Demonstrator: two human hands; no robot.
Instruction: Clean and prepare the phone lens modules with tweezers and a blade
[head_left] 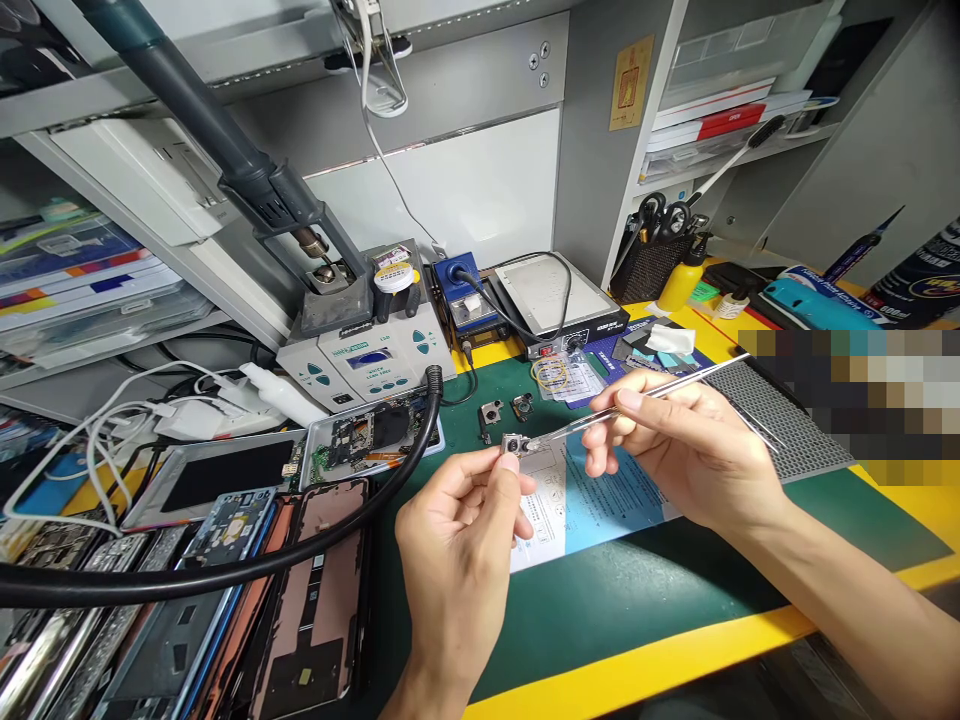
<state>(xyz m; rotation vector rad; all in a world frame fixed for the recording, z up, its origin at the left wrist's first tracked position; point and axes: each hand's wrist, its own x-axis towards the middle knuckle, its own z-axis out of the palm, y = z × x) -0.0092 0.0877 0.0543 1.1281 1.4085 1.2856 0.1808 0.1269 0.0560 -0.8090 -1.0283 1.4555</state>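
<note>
My left hand (pixel 457 545) is closed in a pinch on a small phone camera module (pixel 513 444), held above the green mat (pixel 675 570). My right hand (pixel 690 450) grips metal tweezers (pixel 600 417) whose tips touch the module. Two more small camera modules (pixel 491 412) (pixel 523 405) lie on the mat just behind. A blue and white printed sheet (pixel 592 500) lies under my hands.
Opened phones and back covers (pixel 247 590) are stacked at the left, crossed by a thick black hose (pixel 225 570). A soldering station (pixel 367 360), a hot plate (pixel 555 300), a tool holder (pixel 652 260) and a yellow bottle (pixel 682 280) stand behind. A grey perforated pad (pixel 780 420) lies at the right.
</note>
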